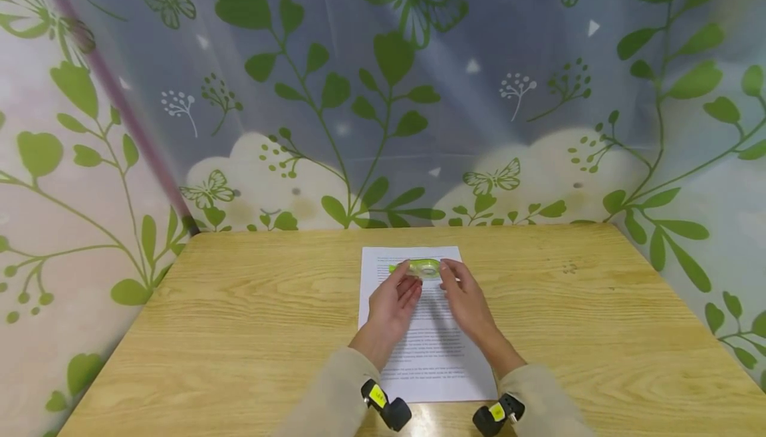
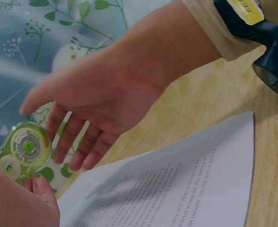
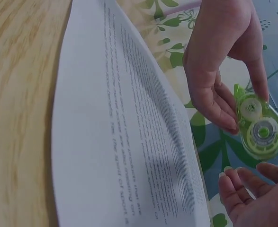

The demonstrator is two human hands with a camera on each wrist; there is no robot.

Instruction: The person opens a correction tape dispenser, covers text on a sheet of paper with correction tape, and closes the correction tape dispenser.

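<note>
Just below the middle of the head view, we see the left hand (image 1: pixel 389 309) pinching a green correction tape (image 1: pixel 427 267) over a printed sheet (image 1: pixel 427 357) on the wooden table (image 1: pixel 257 310). To its right, the right hand (image 1: pixel 471 300) has relaxed fingers; we can't quite tell whether they touch the tape.
</note>
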